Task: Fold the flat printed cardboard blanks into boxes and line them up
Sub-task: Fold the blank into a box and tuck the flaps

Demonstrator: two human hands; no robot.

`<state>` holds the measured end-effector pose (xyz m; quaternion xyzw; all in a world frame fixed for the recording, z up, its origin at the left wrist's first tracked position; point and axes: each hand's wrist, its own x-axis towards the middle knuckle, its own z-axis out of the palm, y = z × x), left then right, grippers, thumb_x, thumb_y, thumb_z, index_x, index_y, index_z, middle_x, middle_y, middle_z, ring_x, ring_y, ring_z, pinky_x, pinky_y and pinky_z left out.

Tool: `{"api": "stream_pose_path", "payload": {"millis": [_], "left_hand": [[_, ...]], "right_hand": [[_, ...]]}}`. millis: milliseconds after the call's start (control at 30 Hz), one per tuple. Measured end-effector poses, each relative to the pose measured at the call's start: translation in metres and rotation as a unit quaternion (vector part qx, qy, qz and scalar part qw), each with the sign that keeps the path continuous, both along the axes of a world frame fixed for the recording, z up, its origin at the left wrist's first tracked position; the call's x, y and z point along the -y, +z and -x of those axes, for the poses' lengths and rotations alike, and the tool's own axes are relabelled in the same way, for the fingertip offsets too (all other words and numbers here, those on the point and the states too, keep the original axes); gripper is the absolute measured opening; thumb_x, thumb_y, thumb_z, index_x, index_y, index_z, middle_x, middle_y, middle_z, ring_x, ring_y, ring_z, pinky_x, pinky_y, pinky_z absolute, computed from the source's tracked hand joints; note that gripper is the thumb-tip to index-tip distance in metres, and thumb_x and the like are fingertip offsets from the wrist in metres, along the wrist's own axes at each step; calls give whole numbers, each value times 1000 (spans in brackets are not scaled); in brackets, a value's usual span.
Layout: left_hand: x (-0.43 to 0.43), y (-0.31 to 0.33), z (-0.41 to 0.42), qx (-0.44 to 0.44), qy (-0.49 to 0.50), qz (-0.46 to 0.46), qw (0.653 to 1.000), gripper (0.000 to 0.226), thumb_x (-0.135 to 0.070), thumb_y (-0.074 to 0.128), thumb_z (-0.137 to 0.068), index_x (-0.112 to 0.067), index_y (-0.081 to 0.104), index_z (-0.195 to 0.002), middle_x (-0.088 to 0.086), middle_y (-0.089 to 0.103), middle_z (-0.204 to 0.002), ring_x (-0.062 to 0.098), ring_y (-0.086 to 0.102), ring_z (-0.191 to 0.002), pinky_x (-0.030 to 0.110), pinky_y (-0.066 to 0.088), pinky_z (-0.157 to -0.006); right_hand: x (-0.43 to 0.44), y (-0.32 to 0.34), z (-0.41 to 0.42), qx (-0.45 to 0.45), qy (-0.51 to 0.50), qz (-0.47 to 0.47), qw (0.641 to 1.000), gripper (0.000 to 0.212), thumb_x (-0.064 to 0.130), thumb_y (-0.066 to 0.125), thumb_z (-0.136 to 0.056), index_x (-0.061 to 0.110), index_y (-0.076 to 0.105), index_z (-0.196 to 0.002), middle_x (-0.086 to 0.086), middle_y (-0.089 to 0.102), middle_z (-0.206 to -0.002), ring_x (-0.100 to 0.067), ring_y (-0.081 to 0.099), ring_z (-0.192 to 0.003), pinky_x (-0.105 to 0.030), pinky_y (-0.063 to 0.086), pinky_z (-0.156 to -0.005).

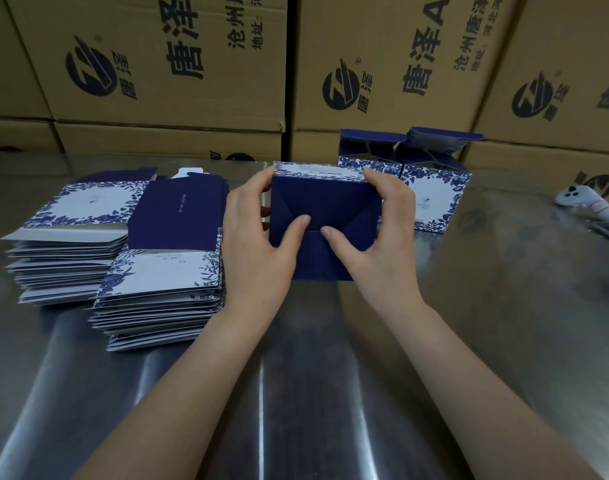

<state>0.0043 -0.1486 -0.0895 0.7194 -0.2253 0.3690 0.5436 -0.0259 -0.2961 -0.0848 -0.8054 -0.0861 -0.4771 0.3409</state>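
Note:
A dark blue box [325, 209] with a white, blue-flowered side is held above the steel table, its folded bottom flaps facing me. My left hand [258, 237] grips its left side and my right hand [382, 233] grips its right side; both thumbs press on the bottom flaps where they meet. Two stacks of flat printed blanks lie at the left: a near stack [161, 292] and a far stack [71, 244]. Two folded boxes, one [369, 157] beside the other [434, 188], stand side by side behind my right hand with their lids open.
The steel table [296, 375] spreads out toward me. Large brown shipping cartons [178, 64] form a wall along the table's far edge. A white handheld controller [587, 204] lies at the far right, next to a dark flat object at the frame's edge.

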Motion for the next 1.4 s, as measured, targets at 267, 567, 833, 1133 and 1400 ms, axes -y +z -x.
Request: {"api": "stream_pose_path", "payload": {"millis": [267, 567, 833, 1133, 1400], "left_hand": [[1, -1, 3, 5, -8, -11, 1000, 62, -20, 68, -90, -17, 40, -146, -3, 50, -134, 16, 50, -121, 37, 48, -98], [5, -4, 8, 28, -28, -50, 998, 48, -29, 43, -97, -17, 44, -143, 2, 51, -143, 13, 44, -127, 44, 40, -106], [8, 0, 15, 11, -121, -86, 989, 43, -32, 33, -98, -22, 43, -139, 2, 41, -152, 17, 32, -143, 31, 23, -119], [9, -3, 16, 39, -191, -112, 974, 45, -26, 39, -99, -9, 49, -139, 5, 45, -150, 16, 31, -146, 38, 29, -118], [9, -3, 6, 30, -37, 34, 998, 50, -21, 42, -97, -9, 32, -145, 10, 35, -152, 18, 30, -144, 45, 28, -117]], "right_hand": [[-1, 1, 3, -34, 39, -44, 998, 72, 28, 77, -78, 12, 41, -138, -5, 39, -140, -17, 38, -132, -38, 44, -103], [-4, 5, 5, -111, 11, -83, 990, 85, 65, 67, -67, 35, 35, -140, 14, 37, -143, -7, 30, -130, -30, 35, -108], [-1, 2, -4, -145, 38, -193, 970, 96, 71, 69, -49, 34, 36, -131, -1, 24, -151, -8, 24, -139, -3, 27, -102], [2, 1, -8, -152, 104, -352, 918, 82, 61, 75, -45, 37, 41, -117, 0, 42, -136, -14, 48, -126, -40, 42, -108], [19, 1, -13, -142, 205, -542, 802, 60, 50, 68, -71, 22, 55, -122, 5, 67, -108, -13, 66, -99, -29, 55, -77]]}}
